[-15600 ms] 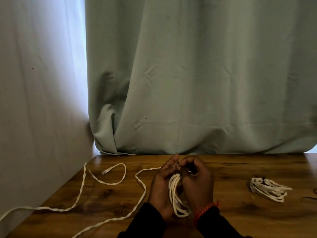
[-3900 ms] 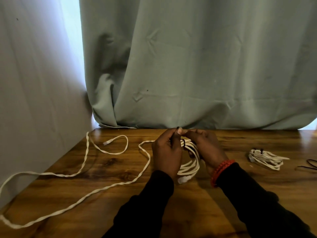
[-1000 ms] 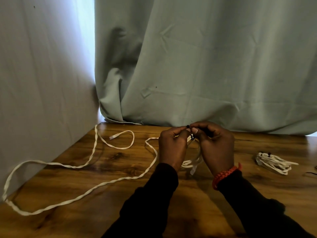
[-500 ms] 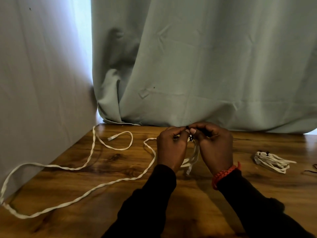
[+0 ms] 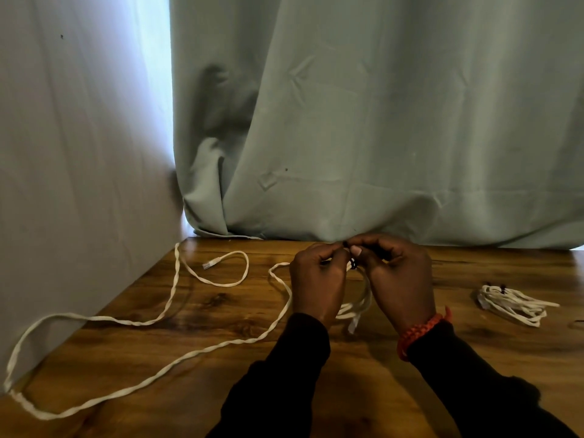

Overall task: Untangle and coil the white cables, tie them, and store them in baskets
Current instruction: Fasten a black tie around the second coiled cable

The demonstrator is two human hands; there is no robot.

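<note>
Item one: our left hand (image 5: 317, 279) and right hand (image 5: 399, 279), raised side by side over the wooden tabletop (image 5: 379, 358), knuckles toward us. The fingers (image 5: 335, 254) of both hands are closed, their tips meeting on a small black tie (image 5: 353, 263) wrapped at the top of a coiled white cable (image 5: 360, 303). That coil hangs below and between the two hands, its lower loops and a connector end near the tabletop; we cannot tell whether they touch it.

Item two: a loose twisted white cable (image 5: 164, 311), running from just left of our left fingers across the tabletop toward the near left corner, then looping back to a plug (image 5: 208, 264) well left of the hands.

Item three: a finished white bundle (image 5: 512, 301), lying flat well to the right of our right fingers, with black ties at its far end.

Item four: an orange braided bracelet (image 5: 420, 330) on our right wrist; black sleeves (image 5: 284, 374) on both arms.

Item five: a pale green curtain (image 5: 379, 121) hanging behind the fingers.
</note>
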